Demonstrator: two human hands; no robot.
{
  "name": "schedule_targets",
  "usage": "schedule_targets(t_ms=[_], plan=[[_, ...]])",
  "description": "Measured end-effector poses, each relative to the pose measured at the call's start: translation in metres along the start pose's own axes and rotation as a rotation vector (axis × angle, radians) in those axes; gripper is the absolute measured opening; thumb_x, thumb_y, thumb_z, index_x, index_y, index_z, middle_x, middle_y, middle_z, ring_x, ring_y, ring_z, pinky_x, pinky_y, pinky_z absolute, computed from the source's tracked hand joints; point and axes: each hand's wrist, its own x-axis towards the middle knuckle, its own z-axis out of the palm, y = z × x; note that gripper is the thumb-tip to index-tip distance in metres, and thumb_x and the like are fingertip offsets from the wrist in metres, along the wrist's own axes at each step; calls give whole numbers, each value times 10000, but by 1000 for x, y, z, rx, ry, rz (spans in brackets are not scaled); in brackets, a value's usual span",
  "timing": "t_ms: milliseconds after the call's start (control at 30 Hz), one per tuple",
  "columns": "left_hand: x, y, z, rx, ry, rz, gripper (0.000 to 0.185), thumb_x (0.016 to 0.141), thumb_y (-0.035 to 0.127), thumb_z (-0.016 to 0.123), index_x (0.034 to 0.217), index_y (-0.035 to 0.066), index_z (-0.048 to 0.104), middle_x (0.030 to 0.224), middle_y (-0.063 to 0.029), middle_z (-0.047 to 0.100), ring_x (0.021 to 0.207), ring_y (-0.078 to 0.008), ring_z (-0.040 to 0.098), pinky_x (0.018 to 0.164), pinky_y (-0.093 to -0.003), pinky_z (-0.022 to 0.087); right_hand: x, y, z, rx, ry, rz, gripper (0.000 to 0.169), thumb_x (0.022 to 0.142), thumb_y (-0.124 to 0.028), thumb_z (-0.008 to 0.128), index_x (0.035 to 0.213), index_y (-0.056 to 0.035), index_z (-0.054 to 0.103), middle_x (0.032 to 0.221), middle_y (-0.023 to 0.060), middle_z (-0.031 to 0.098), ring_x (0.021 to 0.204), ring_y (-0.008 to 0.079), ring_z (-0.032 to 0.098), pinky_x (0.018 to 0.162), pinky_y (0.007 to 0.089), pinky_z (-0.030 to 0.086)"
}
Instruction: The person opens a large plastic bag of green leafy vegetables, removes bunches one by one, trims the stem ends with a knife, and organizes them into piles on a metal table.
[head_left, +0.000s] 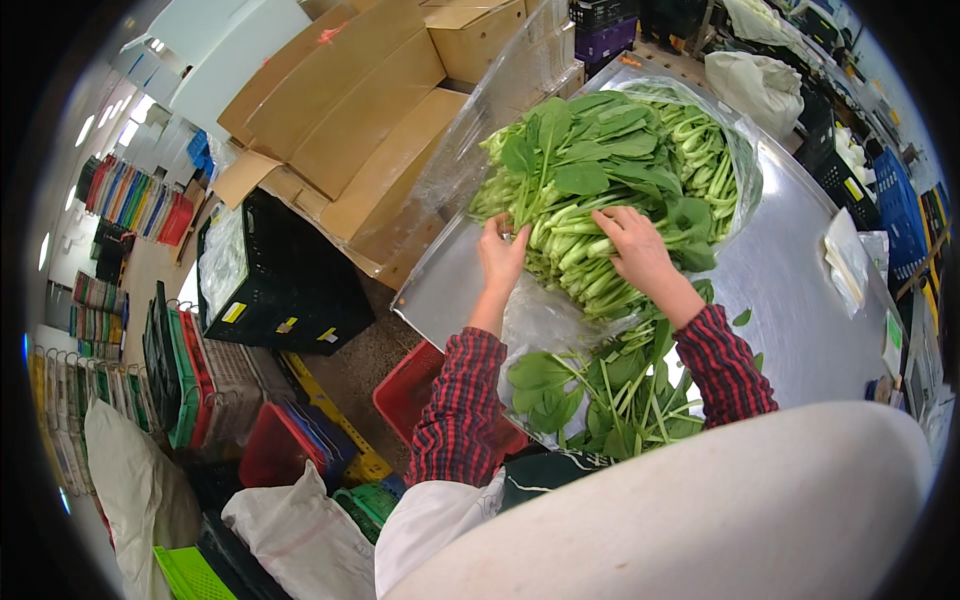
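A large heap of leafy green vegetables (585, 150) with pale stalks lies on a metal table (795, 262), partly inside a clear plastic bag (742, 172). My left hand (504, 251) pinches the stalks of a leafy green (531, 201) at the heap's left side; its leaves point away from me. My right hand (639, 244) curls over stalks at the heap's near right side, its fingers and thumb against them. Loose greens (622, 405) lie nearer to my body, beside crumpled clear plastic (536, 319).
An opened cardboard box (360, 127) stands beyond the table's left edge, near a black crate (292, 277) with clear plastic in it. A red crate (397, 390) sits below that edge. Stacked crates (202, 375) and white sacks (300, 525) are at left. Plastic bags (846, 259) lie at right.
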Motion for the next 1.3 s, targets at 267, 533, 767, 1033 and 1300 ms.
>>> schedule_targets(t_ms=[267, 533, 767, 1033, 1300], plan=[[-35, 58, -52, -448, -160, -78, 208, 968, 157, 618, 882, -24, 672, 628, -25, 616, 417, -44, 459, 384, -216, 331, -15, -3, -50, 168, 141, 92, 377, 653, 102, 611, 1006, -23, 575, 1092, 131, 589, 1037, 334, 565, 852, 394, 469], [-124, 128, -92, -279, -894, -97, 136, 930, 90, 617, 874, -23, 669, 625, 22, 574, 445, -30, 451, 437, -197, 350, -99, -35, -190, 632, 232, 540, 182, 915, -56, 624, 1077, 17, 588, 801, 41, 662, 693, 96, 601, 631, 254, 462], [-183, 205, -41, -7, -617, 799, 127, 879, 106, 619, 931, 11, 554, 828, -154, 610, 649, -381, 614, 574, -442, 502, -143, -79, -201, 646, 109, 580, 197, 900, -100, 649, 1083, -27, 640, 724, 19, 628, 626, 77, 564, 571, 250, 436], [-173, 122, 1, 35, -856, 732, 181, 865, 158, 621, 794, -8, 614, 718, -214, 635, 671, -404, 620, 604, -475, 493, -168, -81, -199, 801, 111, 636, 210, 863, -53, 657, 1065, -4, 631, 704, -10, 599, 577, 72, 528, 521, 239, 398], [-4, 79, -40, 73, -274, 295, 394, 825, 314, 757, 1037, -12, 695, 820, -98, 714, 742, -204, 657, 706, -348, 520, -170, -41, -145, 572, -172, 730, 427, 700, -114, 839, 1064, -19, 636, 861, 106, 678, 768, 149, 624, 726, 295, 503]])
